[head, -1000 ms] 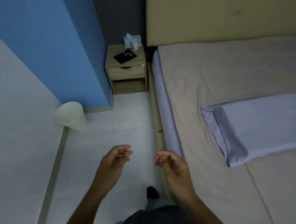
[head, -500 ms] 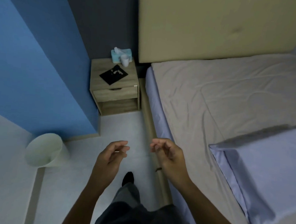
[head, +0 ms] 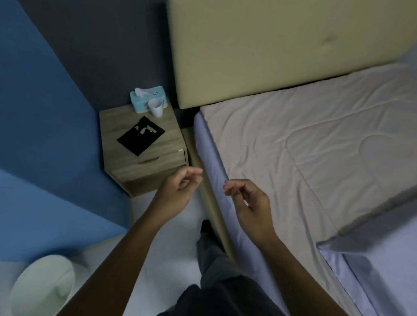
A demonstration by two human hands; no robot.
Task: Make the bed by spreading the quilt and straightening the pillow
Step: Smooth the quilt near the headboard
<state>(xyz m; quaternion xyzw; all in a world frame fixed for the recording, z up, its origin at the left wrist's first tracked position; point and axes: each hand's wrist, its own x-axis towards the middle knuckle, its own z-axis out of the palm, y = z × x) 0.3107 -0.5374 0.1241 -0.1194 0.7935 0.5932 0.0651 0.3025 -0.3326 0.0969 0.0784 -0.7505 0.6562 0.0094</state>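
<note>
A beige quilt [head: 323,151] lay spread and lightly creased across the bed [head: 212,158], its top edge close against the cream headboard [head: 268,52] and a pale blue sheet showing along the bed's side edge. The pale blue pillow [head: 389,276] sat on top of the quilt, well down from the headboard, one corner pointing towards the side edge where the person stood. A wooden nightstand [head: 141,169] filled the corner between the bed and the blue wall, and a white bin [head: 41,286] stood on the floor behind the person's left arm. The left grip [head: 176,194] hung in the air in front of the nightstand's front corner, fingers loosely curled and holding nothing. The right grip [head: 251,206] hovered over the bed's side edge, equally slack, empty and apart from the quilt. On the nightstand, a black card [head: 141,136] lay mid-top, with a blue tissue box [head: 145,100] and a white cup [head: 155,108] at the back edge.
</note>
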